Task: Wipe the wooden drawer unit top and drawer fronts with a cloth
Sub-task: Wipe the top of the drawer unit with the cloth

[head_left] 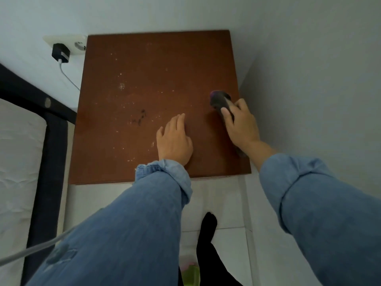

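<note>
While the drawer fronts lie out of view below the near edge, only the top can be judged. At the far left of the frame a white quilted mattress (18,153) sits in a dark bed frame (51,141), close beside the unit. In the upper left a black plug-in charger (60,53) hangs from a white wall socket (72,43), its white cable (69,76) running down behind the unit's left edge.

Centre frame, the reddish-brown wooden drawer unit top (144,69) is speckled with pale dust and carries a dark smudge left of centre, so most of the wiping looks not yet done. The left hand (174,140) lies flat on the wood near the front edge, fingers straight and together, holding nothing; it seems placed there to brace the body and steady the unit against the rubbing.

To the right, the right hand (240,125) grips a dark, purple-tinged bunched cloth (219,100) and presses it against the top near the right edge. Bunching it probably gives a firmer pad for scrubbing. Rolled blue denim sleeves (309,193) cover both forearms. Starting hard against the white wall (309,79) on the right suggests strokes will work leftward towards the dust.
</note>
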Available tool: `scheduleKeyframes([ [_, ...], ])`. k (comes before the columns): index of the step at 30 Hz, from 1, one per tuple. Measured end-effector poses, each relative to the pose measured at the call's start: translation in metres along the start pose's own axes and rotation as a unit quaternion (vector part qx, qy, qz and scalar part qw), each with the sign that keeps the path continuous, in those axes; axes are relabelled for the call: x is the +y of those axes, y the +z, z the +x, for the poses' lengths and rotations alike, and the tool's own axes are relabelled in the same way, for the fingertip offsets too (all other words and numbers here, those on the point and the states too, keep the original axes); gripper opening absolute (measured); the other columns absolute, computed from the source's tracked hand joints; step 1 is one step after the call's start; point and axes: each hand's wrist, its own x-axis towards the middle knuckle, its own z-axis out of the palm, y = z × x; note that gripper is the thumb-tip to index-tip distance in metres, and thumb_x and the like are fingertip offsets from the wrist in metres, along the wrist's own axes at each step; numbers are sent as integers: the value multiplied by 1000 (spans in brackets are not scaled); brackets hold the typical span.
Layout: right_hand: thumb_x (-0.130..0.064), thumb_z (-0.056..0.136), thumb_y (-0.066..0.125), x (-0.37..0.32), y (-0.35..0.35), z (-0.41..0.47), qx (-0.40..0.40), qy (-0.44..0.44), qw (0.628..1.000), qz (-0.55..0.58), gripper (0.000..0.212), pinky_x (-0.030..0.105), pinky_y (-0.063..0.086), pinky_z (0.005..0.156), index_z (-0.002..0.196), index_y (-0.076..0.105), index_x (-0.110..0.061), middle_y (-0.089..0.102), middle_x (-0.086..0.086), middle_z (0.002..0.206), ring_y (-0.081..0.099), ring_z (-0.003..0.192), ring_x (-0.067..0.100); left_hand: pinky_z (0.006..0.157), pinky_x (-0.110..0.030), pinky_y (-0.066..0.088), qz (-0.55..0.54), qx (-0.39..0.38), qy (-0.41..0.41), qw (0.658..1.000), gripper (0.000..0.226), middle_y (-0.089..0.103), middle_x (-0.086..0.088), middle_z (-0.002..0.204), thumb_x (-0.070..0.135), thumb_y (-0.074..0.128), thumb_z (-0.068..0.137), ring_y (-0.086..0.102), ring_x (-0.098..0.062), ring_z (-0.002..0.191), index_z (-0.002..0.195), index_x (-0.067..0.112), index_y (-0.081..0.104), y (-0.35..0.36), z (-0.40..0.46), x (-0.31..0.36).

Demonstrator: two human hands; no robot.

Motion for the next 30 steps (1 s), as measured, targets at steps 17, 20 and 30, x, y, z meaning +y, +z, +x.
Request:
scheduleKeyframes([
  [17,-34,102,29,10,42,194,152,166,971,78,47,36,44,92,143,38,-14,41,14,128,52,104,29,119,-41,13,23,87,49,995,56,33,-3,154,36,37,91,24,-19,144,142,13,39,35,154,-24],
  [20,-31,101,31,19,58,214,160,180,970,-11,45,38,38,96,142,40,-13,38,12,136,46,117,27,119,-40,12,8,103,44,994,54,35,-2,153,36,39,89,24,-17,143,139,14,42,39,156,-25],
  [30,-37,100,30,17,63,292,59,162,975,-142,51,43,27,103,147,32,-17,25,4,154,25,136,31,119,-41,15,-18,106,43,993,54,37,-3,151,32,41,87,25,-17,143,137,12,45,39,162,-21],
])
